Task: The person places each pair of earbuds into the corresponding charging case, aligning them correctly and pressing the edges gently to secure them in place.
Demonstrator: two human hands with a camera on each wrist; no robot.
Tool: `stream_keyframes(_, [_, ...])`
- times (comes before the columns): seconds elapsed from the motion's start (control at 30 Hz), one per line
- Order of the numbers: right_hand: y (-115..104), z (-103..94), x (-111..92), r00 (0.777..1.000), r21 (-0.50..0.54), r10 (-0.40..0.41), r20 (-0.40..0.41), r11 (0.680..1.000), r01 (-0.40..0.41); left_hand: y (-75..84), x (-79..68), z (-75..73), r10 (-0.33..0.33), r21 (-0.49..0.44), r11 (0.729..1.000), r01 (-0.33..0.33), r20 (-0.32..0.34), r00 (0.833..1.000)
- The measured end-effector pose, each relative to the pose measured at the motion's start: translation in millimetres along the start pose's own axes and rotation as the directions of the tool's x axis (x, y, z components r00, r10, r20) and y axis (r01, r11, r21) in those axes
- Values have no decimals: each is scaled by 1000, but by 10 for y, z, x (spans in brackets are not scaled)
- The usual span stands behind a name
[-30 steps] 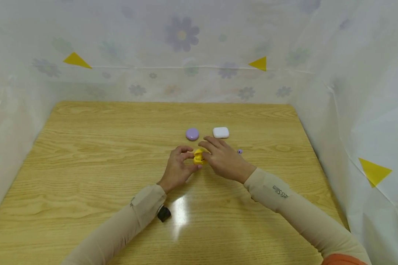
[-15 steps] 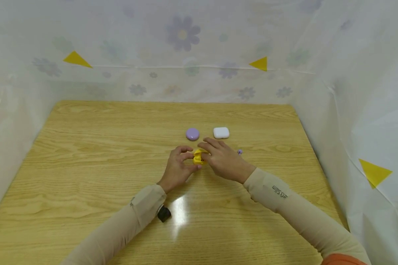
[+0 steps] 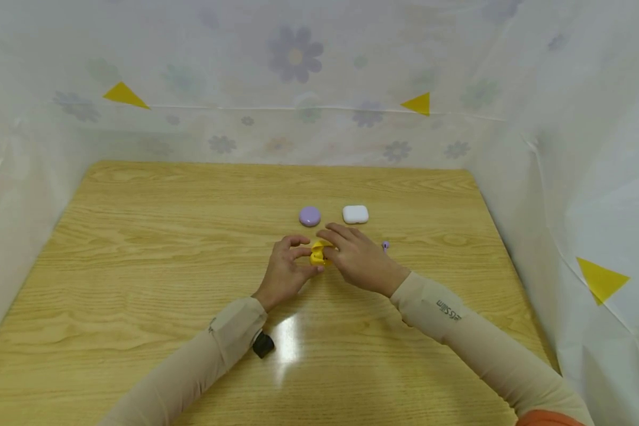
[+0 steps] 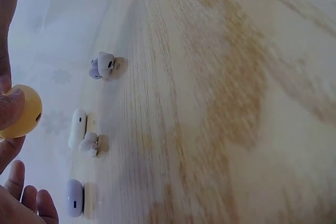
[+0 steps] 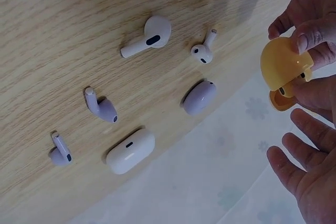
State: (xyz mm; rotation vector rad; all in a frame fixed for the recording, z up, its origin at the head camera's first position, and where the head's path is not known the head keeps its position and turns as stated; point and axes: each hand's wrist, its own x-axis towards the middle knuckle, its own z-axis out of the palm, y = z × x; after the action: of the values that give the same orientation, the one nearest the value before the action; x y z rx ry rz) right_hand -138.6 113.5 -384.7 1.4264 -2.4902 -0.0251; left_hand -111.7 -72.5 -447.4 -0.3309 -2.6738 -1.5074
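My left hand (image 3: 286, 272) grips a yellow earbud case (image 3: 318, 258) between thumb and fingers, just above the table. Its lid (image 5: 282, 101) stands raised. A yellow earbud (image 5: 286, 91) with a dark mark shows in the mouth of the case. The thumb and a finger of my right hand (image 3: 359, 257) reach into that mouth and seem to pinch an earbud, partly hidden by the fingers; its other fingers stick out loosely. Beyond the hands lie a round purple case (image 3: 309, 216) and a white case (image 3: 355, 214), both closed.
Two white earbuds, a nearer one (image 5: 157, 32) and a farther one (image 5: 202, 52), lie on the wooden table (image 3: 165, 248). Two purple earbuds, one (image 5: 102, 109) and another (image 5: 60, 150), lie to the right. A flower-patterned sheet (image 3: 293, 130) hangs behind.
Both hands stay almost in place around the yellow case. The right hand shifts very slightly, and a little more of the purple earbud beside it shows.
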Motion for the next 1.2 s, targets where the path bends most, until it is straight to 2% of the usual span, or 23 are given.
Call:
stream_keyframes(0.13, [26, -37, -13, 1000, 20, 16, -7, 1000, -16, -11, 3, -10, -4, -12, 1000, 4, -8, 1000])
stream_keyframes(0.27, [110, -86, -40, 993, 77, 57, -105, 996, -49, -41, 11, -18, 0, -23, 1000, -1, -28, 1000])
stream_keyframes(0.4, [233, -150, -87, 969, 126, 117, -219, 988, -91, -43, 22, -24, -1, -33, 999, 0, -41, 999])
stream_keyframes(0.53, [311, -205, -141, 945, 184, 194, -262, 972, -148, -19, 23, -26, -15, -48, 999, 13, -43, 999])
stream_keyframes(0.6, [319, -191, -164, 945, 208, 210, -250, 965, -159, -4, 19, -25, -23, -51, 998, 21, -38, 999])
stream_keyframes(0.83, [193, 72, -212, 981, 214, 168, -91, 966, -146, 7, 16, -12, -23, -64, 998, 21, -32, 999])
stream_keyframes(0.97, [117, 226, -207, 981, 257, 189, -50, 951, -170, -1, 26, -2, -11, -74, 997, 9, -36, 999])
stream_keyframes(1.07, [90, 299, -203, 973, 301, 222, -56, 933, -196, 1, 32, 2, -8, -80, 997, 5, -32, 999])
stream_keyframes(1.2, [71, 340, -191, 965, 342, 255, -67, 914, -218, 13, 35, -2, -36, -96, 995, 35, -9, 999])
